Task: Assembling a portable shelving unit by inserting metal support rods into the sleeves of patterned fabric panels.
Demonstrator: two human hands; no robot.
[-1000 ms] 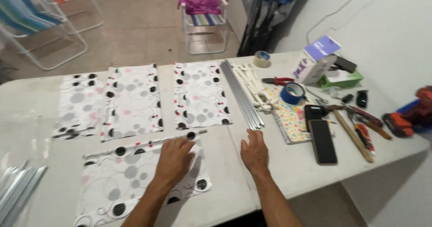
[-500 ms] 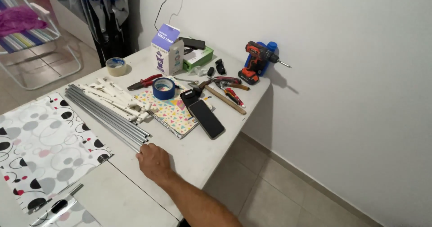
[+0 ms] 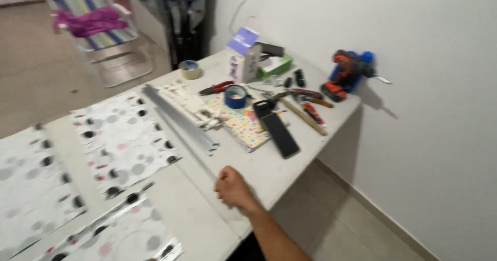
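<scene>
The white desk [image 3: 290, 170] holds spotted cloth pieces [image 3: 124, 139], metal bars [image 3: 181, 118], a notebook [image 3: 240, 124], blue tape [image 3: 235, 96], a drill [image 3: 347, 75].

White carton [image 3: 243, 59] with purple flap — green box [image 3: 274, 67] just beside.

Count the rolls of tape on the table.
2. A blue roll stands on the patterned notebook mid-table; a pale roll sits near the far edge. Others may hide among the tools.
</scene>
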